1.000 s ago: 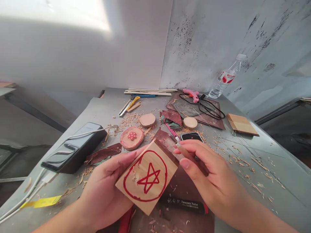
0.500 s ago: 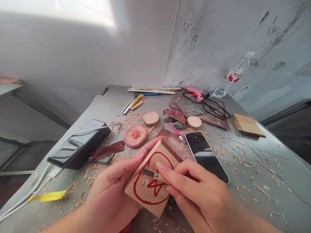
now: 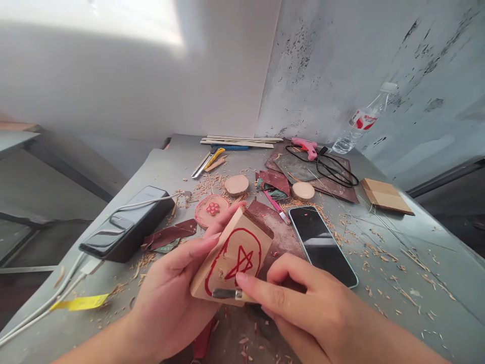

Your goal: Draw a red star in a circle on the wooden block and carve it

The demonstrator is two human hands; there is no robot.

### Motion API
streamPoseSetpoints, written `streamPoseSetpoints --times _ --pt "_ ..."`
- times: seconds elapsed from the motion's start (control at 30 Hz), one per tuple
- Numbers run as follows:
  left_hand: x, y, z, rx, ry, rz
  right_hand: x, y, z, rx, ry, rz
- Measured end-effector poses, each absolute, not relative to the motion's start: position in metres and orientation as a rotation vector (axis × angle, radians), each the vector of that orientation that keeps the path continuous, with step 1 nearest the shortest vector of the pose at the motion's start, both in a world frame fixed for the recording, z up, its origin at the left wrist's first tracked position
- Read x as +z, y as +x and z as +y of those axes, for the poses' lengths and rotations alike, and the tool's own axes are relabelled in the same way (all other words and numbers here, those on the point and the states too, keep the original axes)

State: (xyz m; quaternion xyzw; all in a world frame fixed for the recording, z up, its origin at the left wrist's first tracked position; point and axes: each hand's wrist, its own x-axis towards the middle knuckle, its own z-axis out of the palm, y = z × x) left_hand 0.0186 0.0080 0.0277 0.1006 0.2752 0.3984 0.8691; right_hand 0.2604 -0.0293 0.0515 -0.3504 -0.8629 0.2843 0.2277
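Note:
A square wooden block (image 3: 231,253), tilted up, bears a red drawn circle with a star inside. My left hand (image 3: 178,288) grips it by its left side and from beneath. In my right hand (image 3: 303,298) is a carving tool (image 3: 224,293), pinched by the fingers; its metal blade lies across the lower edge of the block's face and points left. Small gouge marks show left of the star. Behind the block lies a round wood slice (image 3: 211,210) with a red flower on it, partly hidden by my left fingers.
A black power bank (image 3: 127,222) with white cables lies left, a phone (image 3: 322,245) right. Farther back are two plain wood slices (image 3: 237,185), sandpaper (image 3: 273,183), a yellow cutter (image 3: 214,158), a pink glue gun (image 3: 305,147) and a bottle (image 3: 361,124). Shavings are scattered about.
The block has turned and tipped in my left hand, so the star shows more fully. The tool in my right hand has moved down from the star to the block's lower edge.

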Motion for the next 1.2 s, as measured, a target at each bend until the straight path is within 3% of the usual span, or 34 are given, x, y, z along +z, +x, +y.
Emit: streamPoseSetpoints --times 0.3,0.6,0.83,1.2 --pt "0.03 0.019 0.008 0.844 0.192 0.583 0.041 0.259 -0.027 0.816 -0.867 -2.284" --pt "0.03 0.018 0.009 0.853 0.203 0.573 0.06 0.259 -0.026 1.061 -1.038 -2.329" --pt "0.034 0.017 0.008 0.773 0.253 0.569 0.057 0.263 -0.025 0.884 -1.033 -2.258" --pt "0.036 0.024 0.001 0.737 0.256 0.607 0.013 0.26 -0.035 0.586 -0.851 -2.192"
